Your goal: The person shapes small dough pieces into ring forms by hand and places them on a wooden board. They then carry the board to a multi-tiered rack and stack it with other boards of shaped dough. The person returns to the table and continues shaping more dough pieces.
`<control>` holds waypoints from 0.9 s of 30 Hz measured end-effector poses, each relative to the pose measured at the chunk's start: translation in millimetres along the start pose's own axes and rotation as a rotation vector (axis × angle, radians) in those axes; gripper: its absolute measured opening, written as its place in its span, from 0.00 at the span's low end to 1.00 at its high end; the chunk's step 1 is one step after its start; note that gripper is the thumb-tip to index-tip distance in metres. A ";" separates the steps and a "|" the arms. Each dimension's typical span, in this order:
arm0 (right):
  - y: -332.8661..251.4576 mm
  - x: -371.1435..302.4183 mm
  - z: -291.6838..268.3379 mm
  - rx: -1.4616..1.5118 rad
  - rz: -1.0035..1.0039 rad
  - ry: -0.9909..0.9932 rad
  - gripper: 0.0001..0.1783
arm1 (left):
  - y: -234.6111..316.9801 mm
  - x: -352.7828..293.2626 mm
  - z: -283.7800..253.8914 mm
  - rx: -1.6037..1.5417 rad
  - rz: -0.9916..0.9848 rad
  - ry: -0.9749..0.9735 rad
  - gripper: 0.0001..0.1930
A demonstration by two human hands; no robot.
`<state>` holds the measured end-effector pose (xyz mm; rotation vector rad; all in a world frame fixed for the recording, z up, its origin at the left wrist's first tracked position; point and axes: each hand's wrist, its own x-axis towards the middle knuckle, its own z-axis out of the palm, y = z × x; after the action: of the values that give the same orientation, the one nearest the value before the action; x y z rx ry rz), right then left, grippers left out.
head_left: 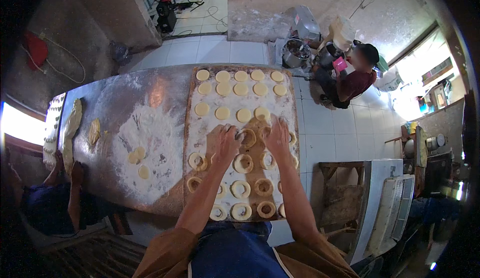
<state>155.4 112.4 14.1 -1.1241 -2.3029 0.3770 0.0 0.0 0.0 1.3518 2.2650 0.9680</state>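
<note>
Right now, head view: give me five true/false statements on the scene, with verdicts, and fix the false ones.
1. A dough ring shows between the left hand and the right hand. True.
2. The flat dough discs are the dough nearest the person's body. False: they lie on the far part of the board.
3. Dough pieces lie on the metal table, left of the board. True.
4. The apron is red. False: it is blue.
5. The co-worker wears a white cap. False: the cap is black.
</note>
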 end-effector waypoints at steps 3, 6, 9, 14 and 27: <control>24.7 36.6 7.2 -0.011 -0.117 0.017 0.28 | 10.7 14.8 7.3 -0.095 -0.054 -0.060 0.23; 23.9 43.4 31.7 0.033 -0.311 0.075 0.24 | 2.7 17.2 -1.7 0.004 0.115 0.094 0.20; 47.3 54.9 31.8 -0.116 -0.304 0.004 0.19 | 8.6 57.1 23.6 0.139 0.428 0.332 0.16; 41.1 69.0 19.8 0.079 -0.080 -0.210 0.12 | 14.3 94.9 15.5 0.319 0.177 -0.220 0.20; -292.1 -59.9 124.3 0.645 -0.096 -0.705 0.17 | -192.3 -189.3 -254.1 -0.271 -0.439 0.551 0.20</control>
<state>-73.4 -115.3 28.6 -0.5921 -2.4628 1.5450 -178.5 -322.9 36.1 0.4727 2.5203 1.5402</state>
